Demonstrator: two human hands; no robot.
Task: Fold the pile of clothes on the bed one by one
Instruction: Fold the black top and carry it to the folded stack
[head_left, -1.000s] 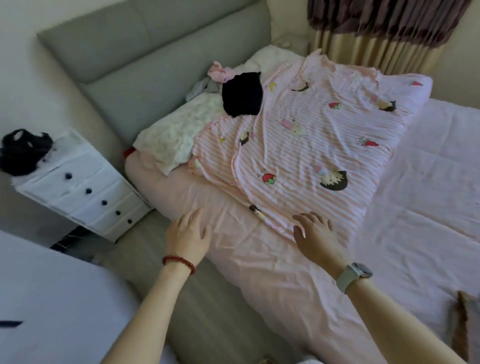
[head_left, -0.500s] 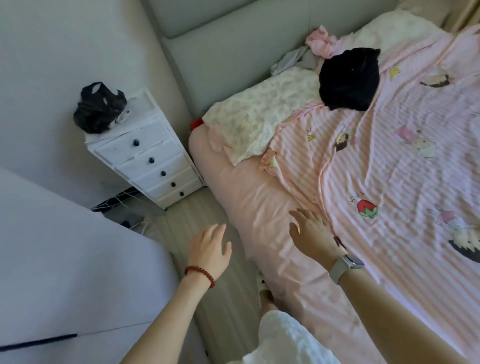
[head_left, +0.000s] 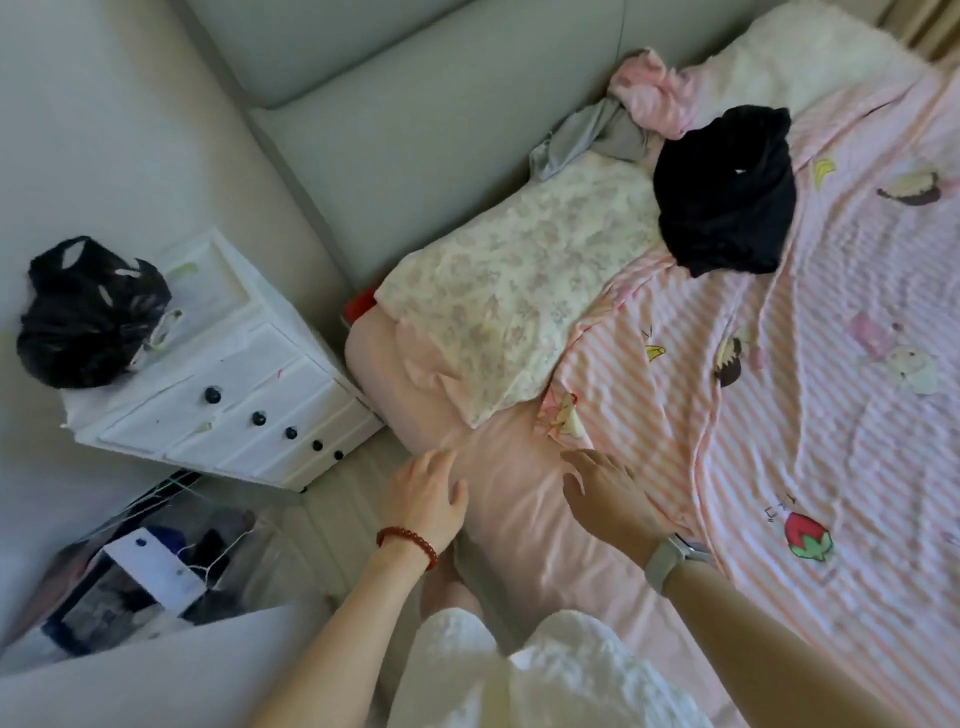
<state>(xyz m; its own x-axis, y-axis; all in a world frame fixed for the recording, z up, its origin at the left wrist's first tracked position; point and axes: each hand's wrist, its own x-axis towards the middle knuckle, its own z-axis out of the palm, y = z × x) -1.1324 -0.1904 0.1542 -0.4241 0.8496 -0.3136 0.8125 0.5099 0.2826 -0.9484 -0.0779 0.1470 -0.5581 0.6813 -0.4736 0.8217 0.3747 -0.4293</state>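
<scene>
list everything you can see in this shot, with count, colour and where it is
black garment: 1, black, bunched on the striped quilt near the headboard
pink garment: 1, pink, crumpled by the headboard
grey garment: 1, grey, beside the pink one, against the headboard
pillow: 1, cream floral, at the bed's head
striped quilt: 1, pink and white with cartoon prints, over the bed
bed sheet: 1, plain pink, at the near edge
headboard: 1, grey
drawer chest: 1, white with dark knobs, beside the bed
black bag: 1, on the chest
left hand: red bead bracelet, open, at the mattress edge
right hand: grey watch, open, over the sheet
</scene>
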